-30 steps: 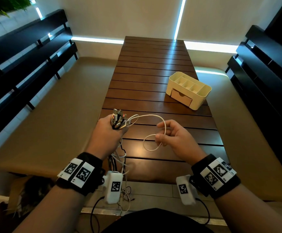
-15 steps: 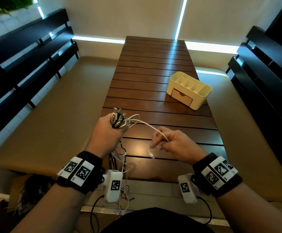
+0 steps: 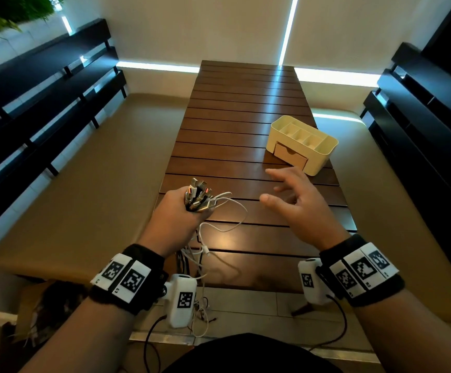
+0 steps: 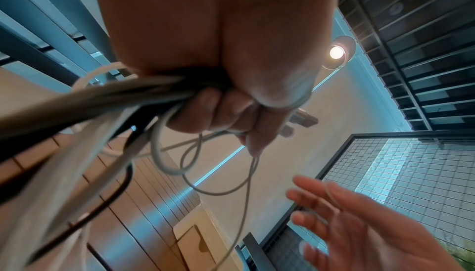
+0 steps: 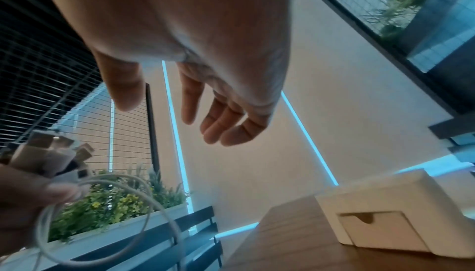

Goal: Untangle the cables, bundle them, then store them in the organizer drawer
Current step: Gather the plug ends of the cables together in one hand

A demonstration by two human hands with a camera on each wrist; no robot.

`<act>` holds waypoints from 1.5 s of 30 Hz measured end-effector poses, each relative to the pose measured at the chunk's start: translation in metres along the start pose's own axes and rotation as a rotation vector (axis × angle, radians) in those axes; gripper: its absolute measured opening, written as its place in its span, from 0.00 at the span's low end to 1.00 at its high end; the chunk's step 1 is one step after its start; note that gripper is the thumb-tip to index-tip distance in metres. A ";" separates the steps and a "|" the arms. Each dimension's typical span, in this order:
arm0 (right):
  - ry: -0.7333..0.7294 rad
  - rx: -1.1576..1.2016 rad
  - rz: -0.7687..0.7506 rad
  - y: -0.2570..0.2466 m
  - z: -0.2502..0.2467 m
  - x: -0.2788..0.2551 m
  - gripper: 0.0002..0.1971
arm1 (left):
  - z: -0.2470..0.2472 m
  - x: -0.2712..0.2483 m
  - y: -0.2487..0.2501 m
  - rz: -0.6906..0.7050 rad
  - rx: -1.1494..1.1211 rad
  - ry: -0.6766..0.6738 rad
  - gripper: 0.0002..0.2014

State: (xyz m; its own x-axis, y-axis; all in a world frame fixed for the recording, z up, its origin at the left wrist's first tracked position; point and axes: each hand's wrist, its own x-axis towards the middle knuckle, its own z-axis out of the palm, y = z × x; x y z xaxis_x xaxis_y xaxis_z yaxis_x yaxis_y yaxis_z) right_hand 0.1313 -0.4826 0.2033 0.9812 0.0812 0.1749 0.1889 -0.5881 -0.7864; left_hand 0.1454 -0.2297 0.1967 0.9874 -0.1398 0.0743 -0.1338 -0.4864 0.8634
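White and black cables bunched in left fist, right hand free

White and dark cables (image 3: 200, 200) are clenched in the left hand (image 3: 177, 216), plug ends sticking up, slack looping down over the near edge of the wooden slatted surface (image 3: 235, 146). Right hand (image 3: 299, 203) hovers above the surface with fingers spread, gripping nothing, apart from the cables. Cream organizer (image 3: 303, 144) sits further back on the right, its drawer (image 3: 290, 156) pushed in.
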 end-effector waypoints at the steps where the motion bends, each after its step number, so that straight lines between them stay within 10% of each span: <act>1: -0.009 -0.030 -0.055 -0.006 0.001 0.000 0.26 | 0.001 -0.001 0.002 0.022 -0.006 -0.017 0.05; 10: -0.271 -0.133 0.048 -0.023 0.028 -0.013 0.07 | 0.001 -0.008 0.006 0.079 -0.196 -0.120 0.08; 20: -1.010 -0.537 0.471 0.017 0.036 -0.057 0.25 | -0.008 -0.008 -0.012 -0.076 -0.519 0.020 0.09; 28: -0.454 -0.018 0.099 -0.024 0.019 -0.036 0.40 | 0.019 -0.019 0.018 -0.032 -0.631 -0.160 0.10; 32: -0.570 0.105 0.129 -0.045 0.036 -0.033 0.43 | 0.033 -0.026 0.043 0.072 -0.761 -0.188 0.12; 36: -0.599 0.140 0.174 -0.046 0.060 -0.040 0.08 | 0.020 -0.015 0.066 0.079 -0.956 -0.164 0.16; 42: -0.558 0.153 0.180 -0.058 0.053 -0.025 0.11 | 0.005 -0.004 0.086 0.065 -0.991 -0.058 0.16; 45: -0.681 -0.061 0.125 -0.062 0.024 -0.011 0.29 | 0.002 -0.006 0.092 0.145 -0.900 -0.102 0.14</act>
State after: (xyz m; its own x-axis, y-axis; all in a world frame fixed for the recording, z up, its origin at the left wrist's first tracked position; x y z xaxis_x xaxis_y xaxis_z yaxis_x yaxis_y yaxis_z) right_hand 0.1094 -0.4279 0.2355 0.8052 0.4850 -0.3412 0.0899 -0.6685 -0.7382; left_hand 0.1270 -0.2755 0.2748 0.9480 -0.2434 0.2049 -0.0972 0.3915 0.9150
